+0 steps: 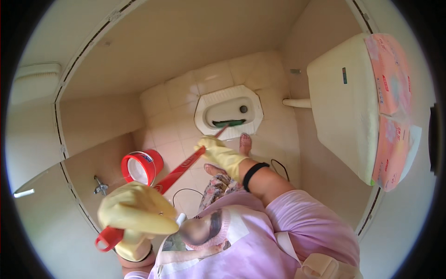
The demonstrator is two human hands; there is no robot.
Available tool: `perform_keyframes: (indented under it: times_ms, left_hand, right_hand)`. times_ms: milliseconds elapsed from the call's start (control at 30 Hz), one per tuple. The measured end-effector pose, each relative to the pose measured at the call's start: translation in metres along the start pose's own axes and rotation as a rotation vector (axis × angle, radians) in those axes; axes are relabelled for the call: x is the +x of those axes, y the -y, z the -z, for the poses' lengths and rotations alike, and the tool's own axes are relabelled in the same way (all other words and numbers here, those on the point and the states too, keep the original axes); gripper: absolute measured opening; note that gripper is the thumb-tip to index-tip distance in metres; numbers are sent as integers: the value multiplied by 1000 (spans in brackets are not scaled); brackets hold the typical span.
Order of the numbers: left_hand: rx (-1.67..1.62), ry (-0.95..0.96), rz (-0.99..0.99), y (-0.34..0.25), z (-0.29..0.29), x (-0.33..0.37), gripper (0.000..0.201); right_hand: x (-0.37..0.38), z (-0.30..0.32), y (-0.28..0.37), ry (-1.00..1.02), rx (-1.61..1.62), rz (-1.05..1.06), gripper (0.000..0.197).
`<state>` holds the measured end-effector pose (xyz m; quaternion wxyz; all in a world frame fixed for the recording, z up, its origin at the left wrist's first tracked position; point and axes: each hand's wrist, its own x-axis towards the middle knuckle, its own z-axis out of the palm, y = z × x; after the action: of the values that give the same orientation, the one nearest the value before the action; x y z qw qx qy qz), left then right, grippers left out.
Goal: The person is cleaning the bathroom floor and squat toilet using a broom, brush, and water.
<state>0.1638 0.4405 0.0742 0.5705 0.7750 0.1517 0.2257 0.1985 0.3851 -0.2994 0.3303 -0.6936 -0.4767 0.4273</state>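
Brush [181,170] with a long, straight red handle and a narrow green head [229,123], resting in an octagonal white ceramic squat toilet [201,114]

The head is lying inside the basin along its near side, by the round dark drain [243,109], while the handle is slanting up toward the person's left. The left hand [137,211], in a loose pale-yellow glove [121,203], is gripping the upper end, fingers curling around it, and a red hanging loop [106,240] is jutting out beyond. The right hand [214,149], in a matching glove, is holding the shaft lower down, its fingers closing around it. A round red plastic bucket [157,160] is standing on the pale tiled floor [160,128], to the toilet's left.

The handle is looking stiff and probably light, though its length is likely making the far end feel heavier; smooth ceramic may be letting the head slide. Gripping near the loop and at mid-shaft is seeming best for leverage.
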Motion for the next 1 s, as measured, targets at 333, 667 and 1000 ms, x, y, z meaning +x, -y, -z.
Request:
perform_keyframes:
  times_ms: [333,667,1000]
  left_hand:
    - [-132,377,-35,-22,20,-15,20]
    - [-215,477,-236,0,29,-69,20]
    - [-124,-119,-192,-6,103,-177,16]
  right_hand:
    - [-2,-53,8,-27,26,-47,23]
    - [-12,-48,-21,-876,353,76,26]
    - [29,-116,83,-17,-50,202,4]
